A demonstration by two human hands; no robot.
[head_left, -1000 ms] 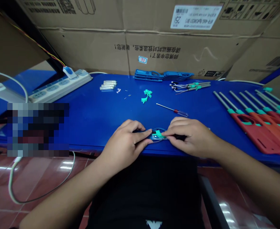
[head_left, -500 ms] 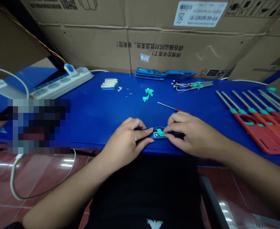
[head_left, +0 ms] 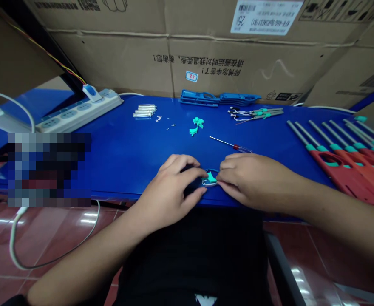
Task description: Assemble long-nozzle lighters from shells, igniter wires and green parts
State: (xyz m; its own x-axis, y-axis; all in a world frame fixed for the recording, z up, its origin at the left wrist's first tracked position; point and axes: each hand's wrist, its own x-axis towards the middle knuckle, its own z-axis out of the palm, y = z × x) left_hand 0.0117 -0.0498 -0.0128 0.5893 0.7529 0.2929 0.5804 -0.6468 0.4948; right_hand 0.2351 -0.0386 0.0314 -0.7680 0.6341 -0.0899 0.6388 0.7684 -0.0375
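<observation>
A blue lighter handle shell (head_left: pixel 215 171) lies at the table's front edge, mostly covered by my hands. Seated in its loop is a green trigger (head_left: pixel 210 177), with thin white wires (head_left: pixel 210 184) just below. My left hand (head_left: pixel 177 187) grips the shell from the left; its index fingertip touches the trigger and its thumb rests at the near side. From the right, my right hand (head_left: pixel 247 178) pinches the trigger's right end between thumb and fingers. Behind my right hand lies a screwdriver (head_left: pixel 235 147) with a red and clear handle.
Spare green triggers (head_left: pixel 196 126), metal-coloured cylinders (head_left: pixel 144 111), tiny pins (head_left: pixel 171 126) and wired lighter tubes (head_left: pixel 266 113) lie farther back. Blue shells (head_left: pixel 199 98) stand against the cardboard box (head_left: pixel 126 59). Red and orange lighters (head_left: pixel 340 170) fill the right; a power strip (head_left: pixel 81 111) sits left.
My left index finger has moved right onto the green trigger. My right fingers have shifted slightly left and closed in more, and the trigger sits lower in the shell.
</observation>
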